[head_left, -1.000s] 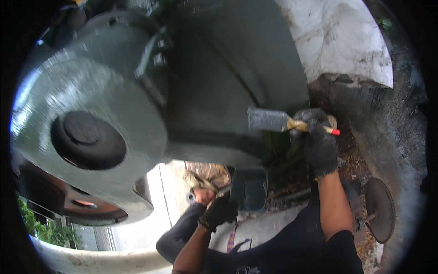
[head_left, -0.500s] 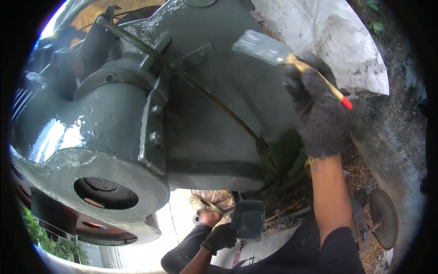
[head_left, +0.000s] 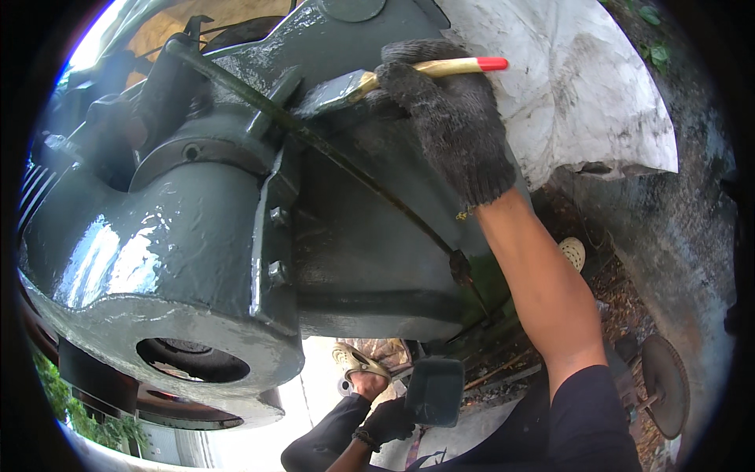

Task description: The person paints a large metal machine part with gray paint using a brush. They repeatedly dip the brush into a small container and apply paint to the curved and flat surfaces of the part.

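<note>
One brush (head_left: 363,81) with a red-ended handle slants just right of the upper part of the rod (head_left: 370,185), its bristles aimed at the rod. The right hand (head_left: 452,110), in a dark glove, has its fingers wrapped round the handle. Half a second ago the brush was up by the white sheet (head_left: 582,86), well to the rod's right; now it has swung in over the glossy green machine (head_left: 181,204), which suggests a coating stroke is starting or under way. Below the rod's lower end, the left hand (head_left: 387,422), also gloved, is closed on the side of a tray (head_left: 435,393). That hand's fingertips are hidden, and how much liquid the tray holds is hard to tell. Whether the bristles touch metal is unclear too. The machine runs off into the dark rim left of the rod.
</note>
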A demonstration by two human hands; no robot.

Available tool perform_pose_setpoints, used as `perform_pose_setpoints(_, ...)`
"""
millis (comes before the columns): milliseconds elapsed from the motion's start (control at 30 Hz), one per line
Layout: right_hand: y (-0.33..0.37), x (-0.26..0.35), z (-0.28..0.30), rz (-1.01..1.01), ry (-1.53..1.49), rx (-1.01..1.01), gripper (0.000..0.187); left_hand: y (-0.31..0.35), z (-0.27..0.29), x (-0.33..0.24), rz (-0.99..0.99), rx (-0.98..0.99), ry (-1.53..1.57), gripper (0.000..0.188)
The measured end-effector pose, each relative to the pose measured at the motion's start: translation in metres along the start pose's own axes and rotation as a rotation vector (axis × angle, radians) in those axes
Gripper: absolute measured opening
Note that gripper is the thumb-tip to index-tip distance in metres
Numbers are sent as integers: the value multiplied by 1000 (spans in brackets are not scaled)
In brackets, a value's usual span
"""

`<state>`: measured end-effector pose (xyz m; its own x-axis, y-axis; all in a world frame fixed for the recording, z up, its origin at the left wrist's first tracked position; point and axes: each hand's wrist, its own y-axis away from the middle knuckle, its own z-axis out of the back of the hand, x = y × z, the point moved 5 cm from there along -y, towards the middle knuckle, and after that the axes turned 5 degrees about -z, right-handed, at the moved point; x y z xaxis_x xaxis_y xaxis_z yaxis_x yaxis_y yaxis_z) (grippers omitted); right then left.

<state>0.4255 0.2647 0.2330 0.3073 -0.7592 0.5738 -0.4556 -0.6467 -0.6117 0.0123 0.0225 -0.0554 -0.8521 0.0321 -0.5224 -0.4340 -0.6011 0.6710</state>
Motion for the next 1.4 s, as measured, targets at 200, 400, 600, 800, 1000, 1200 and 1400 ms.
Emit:
perform_pose_setpoints(200, -20, -21, -8, 101, 293, 154, 28, -1, -22, 36, 149, -124, 338, 28)
perform_pose_setpoints(400, -39, -34, -12, 183, 404, 217, 33, -5, -14, 35, 135, -88, 161, 28)
perform_pose_setpoints(600, -46, -39, -20, -99, -21, 228, 34, -2, -12, 35, 125, -97, 99, 28)
perform_pose_setpoints(800, -65, -81, -16, -10, -39, 284, 33, -5, -5, 28, 109, -91, 43, 28)
perform_pose_setpoints(1000, -67, -83, -22, 74, 98, 269, 32, -6, -8, 23, 100, -78, 2, 28)
perform_pose_setpoints(1200, -30, -36, -25, 139, 229, 181, 32, -2, -12, 25, 71, -108, -49, 28)
perform_pose_setpoints(1400, 27, 2, 6, 27, -49, -98, 26, -4, -14, 33, -123, -148, -252, 28)
